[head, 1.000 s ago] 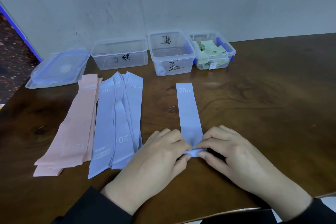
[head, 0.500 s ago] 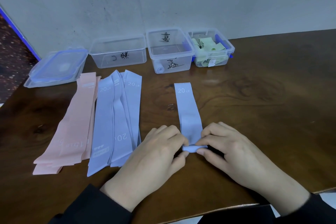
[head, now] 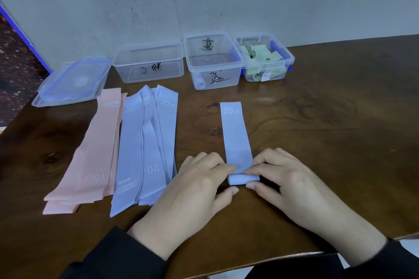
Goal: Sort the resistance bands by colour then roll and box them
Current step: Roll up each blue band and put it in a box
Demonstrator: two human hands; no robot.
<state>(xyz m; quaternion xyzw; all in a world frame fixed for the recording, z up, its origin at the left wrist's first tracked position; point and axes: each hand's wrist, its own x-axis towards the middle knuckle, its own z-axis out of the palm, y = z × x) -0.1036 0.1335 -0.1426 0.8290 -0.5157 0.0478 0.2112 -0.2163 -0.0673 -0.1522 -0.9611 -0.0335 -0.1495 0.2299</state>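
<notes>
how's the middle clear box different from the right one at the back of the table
The middle clear box holds only one rolled blue band, low in its front left corner; the right clear box is nearly full of pale green bands. The middle box's front carries black marker writing; the right box's front shows a small white tag instead. Both are lidless clear plastic tubs standing upright side by side against the wall.

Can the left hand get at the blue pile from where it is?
Probably yes. The blue pile lies flat just beside the left hand with bare table between, but that hand is pinching the band being rolled and would have to let go first.
</notes>
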